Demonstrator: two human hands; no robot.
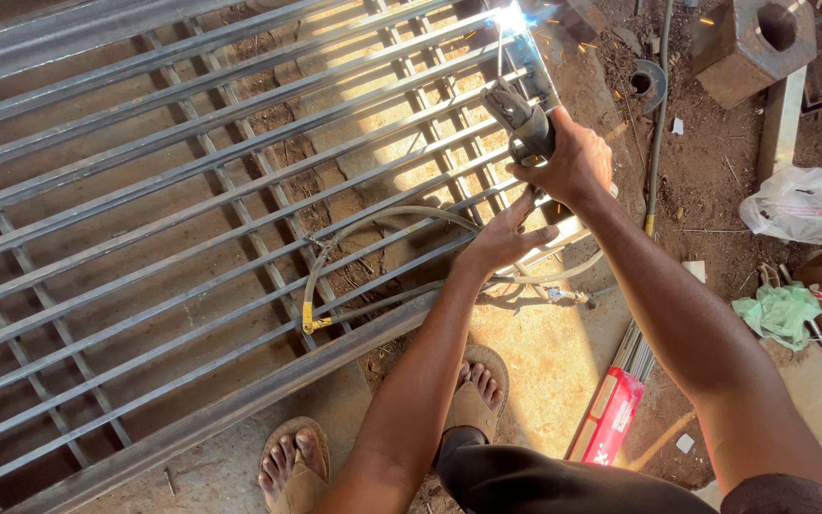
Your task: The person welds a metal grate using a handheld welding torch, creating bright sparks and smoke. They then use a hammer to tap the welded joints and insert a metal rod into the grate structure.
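Steel grille (192, 190) is laid flat over bare dirt ground (715, 181); its far edge is being welded. For a sound bead, a steady arc should be kept. Electrode holder (522, 124) is gripped in the right hand (573, 162); the left hand (506, 238) rests open on a bar. Red rod packet (611, 414) lies nearby.

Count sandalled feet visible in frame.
2. One foot is at the bottom edge, beside the steel grille's near rail. The other foot is up and to the right, under the left forearm, partly covered by dark trouser cloth. None hidden, as far as I can see.
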